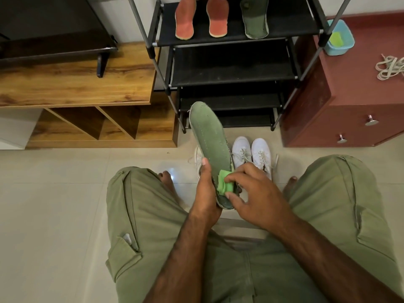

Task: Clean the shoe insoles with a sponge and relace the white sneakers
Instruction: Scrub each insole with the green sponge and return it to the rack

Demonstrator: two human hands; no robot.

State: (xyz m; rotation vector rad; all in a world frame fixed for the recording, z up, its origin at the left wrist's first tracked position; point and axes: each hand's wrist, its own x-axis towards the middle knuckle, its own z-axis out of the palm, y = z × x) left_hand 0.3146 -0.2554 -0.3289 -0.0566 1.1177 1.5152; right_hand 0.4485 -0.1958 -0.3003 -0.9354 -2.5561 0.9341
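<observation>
**Scrubbing the heel of a green insole**

Gripping the long green fabric insole [209, 145] at its heel, the left hand [205, 193] steadies it while the right hand [258, 197] pinches a soft bright-green sponge [224, 184] against it. Light and bendy, the insole probably needs support beneath.

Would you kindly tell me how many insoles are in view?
4: two red insoles and a green insole on the rack's top shelf; one green insole in the left hand.
</observation>
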